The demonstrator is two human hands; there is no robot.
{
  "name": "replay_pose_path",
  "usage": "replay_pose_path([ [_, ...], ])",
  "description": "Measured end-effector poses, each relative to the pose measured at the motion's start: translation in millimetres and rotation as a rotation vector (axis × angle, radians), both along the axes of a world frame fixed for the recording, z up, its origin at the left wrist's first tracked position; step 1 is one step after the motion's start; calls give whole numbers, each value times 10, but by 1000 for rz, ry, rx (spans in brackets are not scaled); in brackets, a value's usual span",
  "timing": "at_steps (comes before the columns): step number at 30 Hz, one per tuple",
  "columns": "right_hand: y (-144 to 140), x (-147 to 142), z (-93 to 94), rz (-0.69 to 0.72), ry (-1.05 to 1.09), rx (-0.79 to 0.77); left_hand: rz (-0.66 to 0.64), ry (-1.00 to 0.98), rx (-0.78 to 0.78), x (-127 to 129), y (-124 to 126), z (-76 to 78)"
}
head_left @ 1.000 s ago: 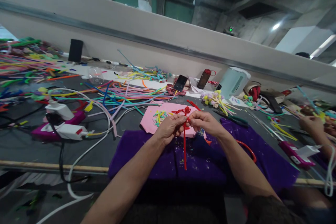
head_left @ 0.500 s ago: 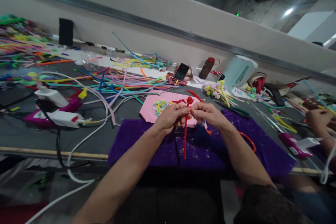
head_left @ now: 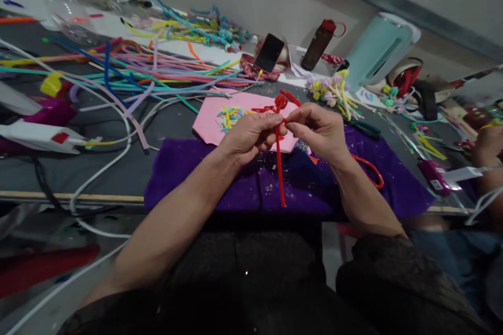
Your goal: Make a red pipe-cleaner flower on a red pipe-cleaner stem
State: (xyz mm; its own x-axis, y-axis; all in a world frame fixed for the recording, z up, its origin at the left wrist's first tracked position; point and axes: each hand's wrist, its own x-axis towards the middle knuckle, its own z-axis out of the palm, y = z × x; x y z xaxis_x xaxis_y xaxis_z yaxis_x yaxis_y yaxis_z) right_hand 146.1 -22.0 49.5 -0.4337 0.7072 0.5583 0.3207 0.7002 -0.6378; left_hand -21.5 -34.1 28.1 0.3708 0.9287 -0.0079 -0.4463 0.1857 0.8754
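My left hand [head_left: 251,136] pinches a red pipe-cleaner flower [head_left: 280,102] between thumb and fingers. Its bloom sticks up above the fingertips, and a straight red stem [head_left: 280,178] hangs below them. Close against it, my right hand [head_left: 320,128] has thumb and forefinger closed on a small red bit at the stem. Beneath the hands lies a pink sheet [head_left: 206,118] with short yellow and green cut pieces [head_left: 229,119] and some red pieces. A purple cloth [head_left: 184,167], dotted with scraps, covers the table edge.
Long coloured pipe cleaners [head_left: 173,70] lie behind on the left. A phone [head_left: 269,53], a dark bottle [head_left: 317,46] and a pale green box [head_left: 383,47] stand at the back. White cables [head_left: 128,125] loop at the left. Another person's hand [head_left: 489,141] is at the far right.
The view has tilted down, so the table sits higher in the picture. My right hand has turned and its knuckles are raised more. Both hands stay at the red flower.
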Motion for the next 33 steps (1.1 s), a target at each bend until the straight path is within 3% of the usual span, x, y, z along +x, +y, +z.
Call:
replay_pose_path([
  [12,-24,-45,-8,-49,-66,216,40,-26,-60,28,-27,76],
  [20,-5,-34,-19,-69,-76,159,71,22,-115,38,-44,117],
  [25,47,98,54,-80,-18,116,-5,4,-47,7,-31,73],
  [33,86,255,169,-38,-77,202,-73,143,-127,14,-33,76],
])
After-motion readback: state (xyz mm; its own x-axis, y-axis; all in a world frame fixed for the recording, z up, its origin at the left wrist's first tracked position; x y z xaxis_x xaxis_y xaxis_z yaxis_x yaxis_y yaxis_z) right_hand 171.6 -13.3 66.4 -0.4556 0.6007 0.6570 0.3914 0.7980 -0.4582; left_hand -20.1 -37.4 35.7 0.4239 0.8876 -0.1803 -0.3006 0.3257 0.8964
